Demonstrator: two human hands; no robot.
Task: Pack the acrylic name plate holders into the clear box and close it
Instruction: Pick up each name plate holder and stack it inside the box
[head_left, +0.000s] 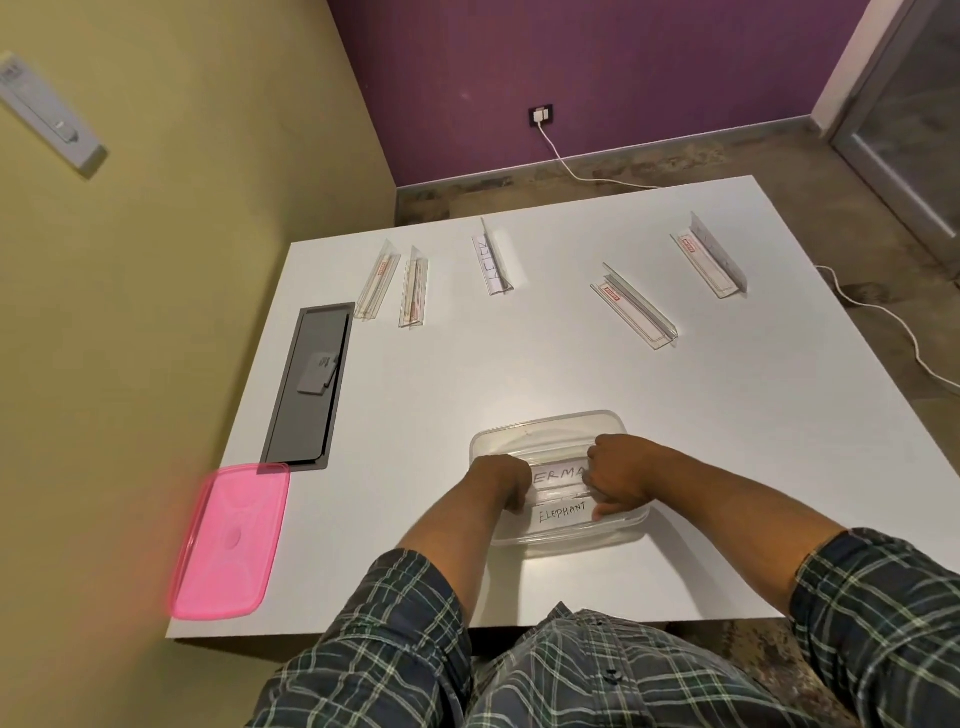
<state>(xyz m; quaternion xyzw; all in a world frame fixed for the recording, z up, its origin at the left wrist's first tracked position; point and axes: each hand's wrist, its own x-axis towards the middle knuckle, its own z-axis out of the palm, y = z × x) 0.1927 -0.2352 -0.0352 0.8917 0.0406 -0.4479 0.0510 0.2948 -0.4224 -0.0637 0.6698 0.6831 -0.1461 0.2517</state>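
Observation:
The clear box (550, 428) stands open near the table's front edge. Inside it lie two acrylic name plate holders: one with a card lettered "ERMA" (558, 474) and one reading "ELEPHANT" (562, 513). My left hand (500, 480) and my right hand (621, 470) reach into the box and grip the two ends of the "ERMA" holder. Several more holders lie on the far half of the table: a pair at the left (377, 286) (414, 287), one with a card (492, 262), and two at the right (635, 307) (710, 260). The pink lid (231, 543) rests flat at the table's front left corner.
A dark recessed cable tray (306, 387) is set into the white table (519, 364) at the left. A white cable (566, 166) runs from a wall socket across the floor behind the table. A yellow wall is close on the left.

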